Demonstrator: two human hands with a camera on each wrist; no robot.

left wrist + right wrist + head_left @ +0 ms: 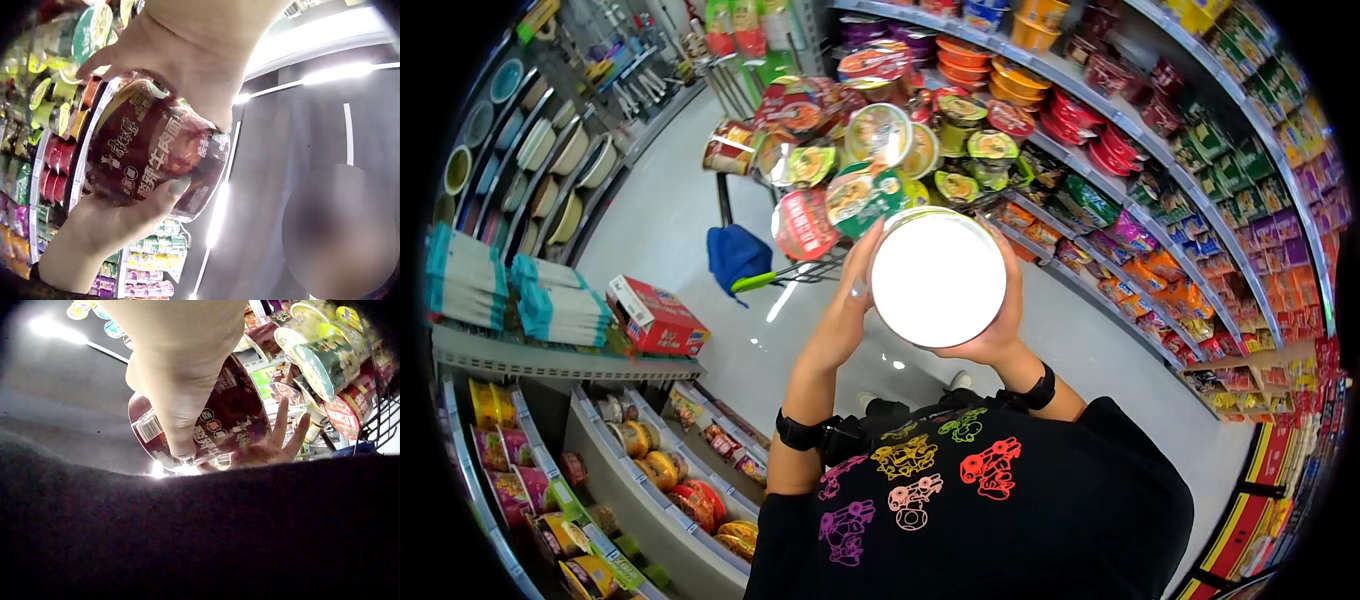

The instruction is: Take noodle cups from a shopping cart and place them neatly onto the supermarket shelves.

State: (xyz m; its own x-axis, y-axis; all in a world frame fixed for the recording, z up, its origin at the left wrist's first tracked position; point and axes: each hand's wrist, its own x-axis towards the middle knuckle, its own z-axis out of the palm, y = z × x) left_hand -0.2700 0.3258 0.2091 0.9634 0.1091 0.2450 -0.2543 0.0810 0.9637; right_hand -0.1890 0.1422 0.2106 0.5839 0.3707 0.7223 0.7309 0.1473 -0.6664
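Note:
My left hand [852, 285] and right hand [1003, 325] hold an instant noodle bucket [938, 278] between them, in front of my chest. In the head view its round white end faces up toward me. Dark red printed sides show in the left wrist view, where the left hand [181, 59] grips from above and the right hand [109, 222] lays its thumb across the label. The right wrist view has the right hand [178, 387] against the bucket [234, 406] near its barcode, with spread left fingers [281, 428] beyond.
A heap of noodle buckets [880, 135] stands just ahead, above black wire mesh [815, 268]. A blue pouch [735, 262] hangs beside it. Packed snack shelves [1200, 200] curve along the right. On the left are shelves of basins [535, 145] and a red carton [658, 318].

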